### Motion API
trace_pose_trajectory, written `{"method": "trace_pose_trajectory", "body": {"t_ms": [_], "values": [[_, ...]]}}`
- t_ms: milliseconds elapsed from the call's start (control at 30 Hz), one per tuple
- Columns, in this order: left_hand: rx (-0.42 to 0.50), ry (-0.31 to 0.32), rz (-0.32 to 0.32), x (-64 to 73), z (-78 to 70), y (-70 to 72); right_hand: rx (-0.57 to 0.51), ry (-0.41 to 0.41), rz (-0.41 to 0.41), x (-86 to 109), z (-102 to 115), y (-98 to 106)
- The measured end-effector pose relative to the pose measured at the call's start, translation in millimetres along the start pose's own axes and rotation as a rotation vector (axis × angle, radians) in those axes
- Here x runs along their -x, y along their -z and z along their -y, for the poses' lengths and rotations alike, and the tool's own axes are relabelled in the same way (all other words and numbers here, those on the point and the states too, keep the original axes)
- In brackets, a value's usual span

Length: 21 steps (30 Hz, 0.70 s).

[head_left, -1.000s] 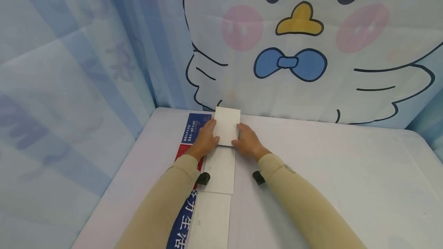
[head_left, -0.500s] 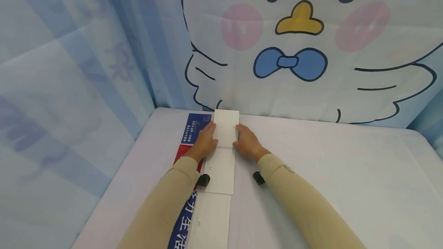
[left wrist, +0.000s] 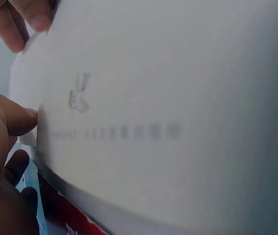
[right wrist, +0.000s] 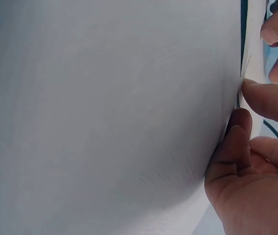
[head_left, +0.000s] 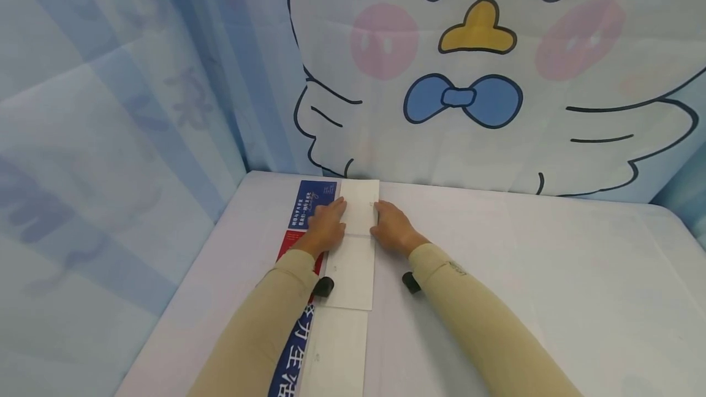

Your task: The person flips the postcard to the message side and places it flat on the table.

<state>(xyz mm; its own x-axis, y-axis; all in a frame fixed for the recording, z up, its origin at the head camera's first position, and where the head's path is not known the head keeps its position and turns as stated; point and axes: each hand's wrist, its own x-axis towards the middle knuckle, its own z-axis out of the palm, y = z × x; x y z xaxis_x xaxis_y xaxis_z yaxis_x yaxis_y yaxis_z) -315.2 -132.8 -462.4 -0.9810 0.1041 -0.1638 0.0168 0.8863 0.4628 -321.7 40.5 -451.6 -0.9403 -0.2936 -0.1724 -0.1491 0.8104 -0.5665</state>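
A blank-looking white card [head_left: 360, 207] lies at the far end of a column of white cards, right by the table's back edge. My left hand [head_left: 325, 225] holds its left edge, thumb near the front corner and a finger reaching over the blue card [head_left: 310, 201] beside it. From the other side, my right hand [head_left: 394, 226] pinches the right edge; its thumb [right wrist: 266, 100] and curled fingers show in the right wrist view. Below, a second white card [head_left: 350, 271] meets the held one. Its small printed figure and faint line of text show in the left wrist view.
A third white card [head_left: 336, 354] lies nearest me. Left of the column run a red card [head_left: 291, 241] and a dark blue card with large white characters [head_left: 292, 354], partly under my left sleeve. A printed curtain [head_left: 463, 152] hangs behind the white table [head_left: 524, 274].
The white card has come slightly toward me and down, its front edge now against the second card. Both hands have shifted only a little, the left one's finger spreading onto the blue card.
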Motion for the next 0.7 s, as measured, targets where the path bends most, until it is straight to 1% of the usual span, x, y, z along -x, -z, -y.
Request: {"method": "trace_pose_trajectory", "body": {"t_ms": [200, 433, 700], "values": [[-0.001, 0.01, 0.006, 1.2, -0.3, 0.5, 0.002, -0.006, 0.014, -0.9, -0.2, 0.2], [0.047, 0.067, 0.003, 1.5, 0.4, 1.1, -0.022, -0.017, 0.026, -0.2, 0.6, 0.7], [0.078, 0.1, 0.017, 3.4, -0.6, 2.4, -0.024, -0.036, 0.056, -0.5, -0.1, -0.1]]}}
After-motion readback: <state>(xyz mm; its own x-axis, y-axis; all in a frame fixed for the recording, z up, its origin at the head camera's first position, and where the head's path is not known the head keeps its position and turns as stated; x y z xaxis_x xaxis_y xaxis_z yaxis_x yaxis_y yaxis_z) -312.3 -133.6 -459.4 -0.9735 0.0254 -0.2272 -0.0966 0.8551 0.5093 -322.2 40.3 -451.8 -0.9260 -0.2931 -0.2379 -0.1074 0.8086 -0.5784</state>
